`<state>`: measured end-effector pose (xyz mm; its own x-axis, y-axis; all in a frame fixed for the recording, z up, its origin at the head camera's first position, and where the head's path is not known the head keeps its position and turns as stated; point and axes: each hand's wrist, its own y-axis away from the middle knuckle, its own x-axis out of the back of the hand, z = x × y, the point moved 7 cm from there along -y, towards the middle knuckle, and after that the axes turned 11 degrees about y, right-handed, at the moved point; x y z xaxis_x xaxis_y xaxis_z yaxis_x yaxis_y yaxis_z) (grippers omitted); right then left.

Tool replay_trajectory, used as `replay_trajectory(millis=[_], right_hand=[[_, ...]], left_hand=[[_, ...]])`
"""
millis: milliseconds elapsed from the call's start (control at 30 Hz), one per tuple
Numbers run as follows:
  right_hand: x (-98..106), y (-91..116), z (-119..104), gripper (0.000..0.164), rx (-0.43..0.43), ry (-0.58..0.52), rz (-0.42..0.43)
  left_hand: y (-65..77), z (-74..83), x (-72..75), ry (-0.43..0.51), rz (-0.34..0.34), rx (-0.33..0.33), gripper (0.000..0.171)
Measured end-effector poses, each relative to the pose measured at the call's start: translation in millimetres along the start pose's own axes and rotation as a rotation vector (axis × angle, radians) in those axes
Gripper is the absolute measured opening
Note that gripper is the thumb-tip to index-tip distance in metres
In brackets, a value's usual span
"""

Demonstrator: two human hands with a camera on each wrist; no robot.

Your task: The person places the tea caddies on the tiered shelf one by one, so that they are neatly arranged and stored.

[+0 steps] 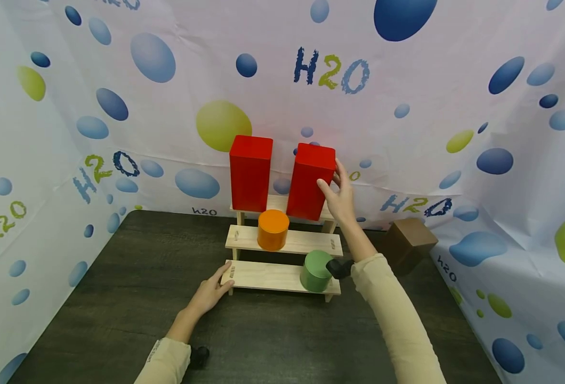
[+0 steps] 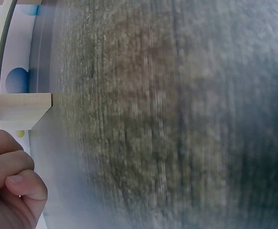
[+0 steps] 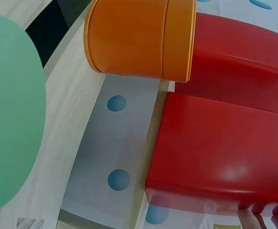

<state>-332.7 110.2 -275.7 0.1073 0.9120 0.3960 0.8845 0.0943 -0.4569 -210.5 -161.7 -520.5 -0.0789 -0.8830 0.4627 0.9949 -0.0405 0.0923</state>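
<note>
On the top step of a wooden three-step stand (image 1: 263, 274) are two tall red boxes. The right red box (image 1: 306, 186) leans slightly, and my right hand (image 1: 342, 202) holds it by its upper right side, thumb on the front. Beside it, to the left, the other red box (image 1: 250, 176) stands upright. An orange round tin (image 1: 272, 230) sits on the middle step, and a green round tin (image 1: 315, 272) is at the right of the bottom step. My left hand (image 1: 208, 293) grips the left end of the bottom step; in the left wrist view its fingers (image 2: 17, 164) are curled beside the wood.
A brown box (image 1: 407, 242) stands on the dark tabletop (image 1: 134, 277) to the right of the stand. Behind and at both sides hangs a white sheet (image 1: 282, 32) printed with blue and green bubbles. The orange tin stands in front of the gap between the red boxes.
</note>
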Motion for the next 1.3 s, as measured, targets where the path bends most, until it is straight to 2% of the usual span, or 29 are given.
replay_trajectory(millis=[967, 1300], right_hand=[[-22, -6, -7, 0.059, -0.043, -0.006, -0.048], [-28, -8, -9, 0.059, -0.02, 0.0, -0.062]], left_hand=[[-0.2, -2.6, -0.2, -0.006, 0.004, -0.009, 0.061], [-0.3, -1.9, -0.2, -0.002, 0.003, -0.011, 0.061]])
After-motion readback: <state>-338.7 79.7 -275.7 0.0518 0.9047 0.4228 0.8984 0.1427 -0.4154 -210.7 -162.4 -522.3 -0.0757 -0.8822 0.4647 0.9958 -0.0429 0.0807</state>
